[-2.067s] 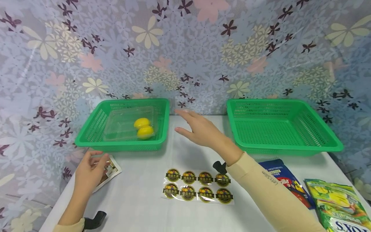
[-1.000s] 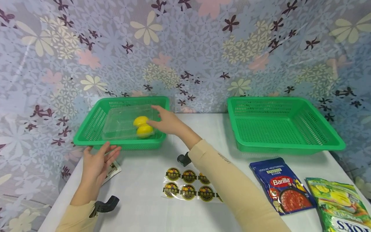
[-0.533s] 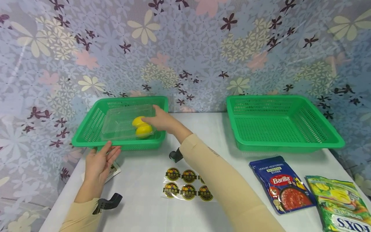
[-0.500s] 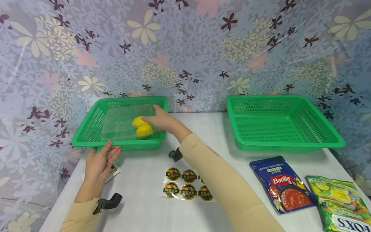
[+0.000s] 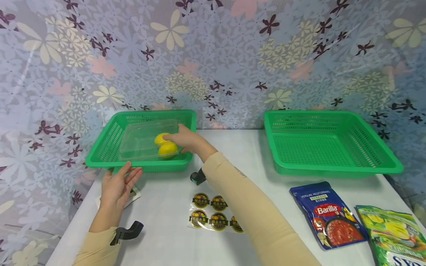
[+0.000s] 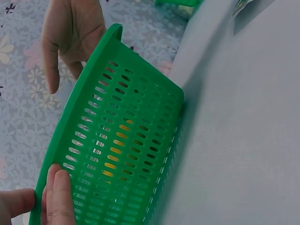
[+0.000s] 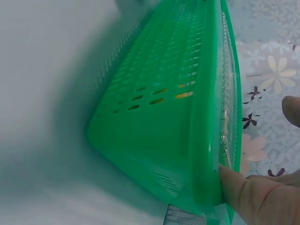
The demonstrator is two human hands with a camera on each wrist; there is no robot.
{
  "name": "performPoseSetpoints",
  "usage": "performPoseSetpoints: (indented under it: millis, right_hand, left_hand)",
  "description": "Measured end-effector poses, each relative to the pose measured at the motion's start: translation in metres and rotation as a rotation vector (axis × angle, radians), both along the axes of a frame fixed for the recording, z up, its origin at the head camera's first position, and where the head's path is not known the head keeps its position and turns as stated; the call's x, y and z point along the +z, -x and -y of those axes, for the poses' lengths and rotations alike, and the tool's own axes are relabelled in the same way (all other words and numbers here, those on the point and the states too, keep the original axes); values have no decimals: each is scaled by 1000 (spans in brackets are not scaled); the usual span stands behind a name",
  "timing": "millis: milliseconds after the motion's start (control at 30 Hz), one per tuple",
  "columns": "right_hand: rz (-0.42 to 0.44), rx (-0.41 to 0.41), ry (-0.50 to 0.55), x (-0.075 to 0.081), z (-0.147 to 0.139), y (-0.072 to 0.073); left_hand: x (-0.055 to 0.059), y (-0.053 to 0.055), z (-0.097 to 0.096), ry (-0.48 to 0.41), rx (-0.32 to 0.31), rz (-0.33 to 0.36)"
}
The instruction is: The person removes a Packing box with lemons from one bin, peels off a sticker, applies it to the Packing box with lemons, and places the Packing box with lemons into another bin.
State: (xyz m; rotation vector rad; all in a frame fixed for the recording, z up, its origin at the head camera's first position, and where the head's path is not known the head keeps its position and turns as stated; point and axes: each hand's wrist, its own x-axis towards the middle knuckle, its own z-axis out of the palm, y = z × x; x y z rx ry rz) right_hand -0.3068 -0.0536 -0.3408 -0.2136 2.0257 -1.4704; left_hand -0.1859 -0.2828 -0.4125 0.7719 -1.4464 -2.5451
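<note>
A clear plastic box [image 5: 139,138] with two lemons [image 5: 167,149] in it lies in the left green basket [image 5: 149,163]. My left hand [image 5: 114,186] pinches the basket's front rim, thumb on top and fingers against the outer wall, as the left wrist view [image 6: 61,201] also shows. Over the basket's right end reaches my right hand [image 5: 190,139], beside the lemon end of the box. One fingertip [image 7: 229,180] is at the gap between rim and box; the thumb [image 7: 291,111] stands apart from the rim. The other right fingers are partly hidden.
A second green basket [image 5: 332,169] stands at the right. A blue Barilla pouch [image 5: 327,214] and a green-yellow FOX'S bag [image 5: 392,232] lie in front of it. A sheet of round stickers [image 5: 209,212] lies mid-table, partly under the right sleeve. A small packet [image 5: 133,195] shows behind the left hand.
Over two seconds my right hand has moved left to the box, and my left hand from above the small packet to the basket rim. In the last half second both hands have barely moved.
</note>
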Motion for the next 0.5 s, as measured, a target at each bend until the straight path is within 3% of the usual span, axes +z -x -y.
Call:
performPoseSetpoints:
  millis: [200, 500]
  right_hand:
    - [34, 28, -16, 2, 1, 1]
    - [71, 69, -40, -2, 6, 4]
  left_hand:
    - [-1, 0, -1, 10, 11, 0]
    - [-5, 0, -2, -48, 23, -13]
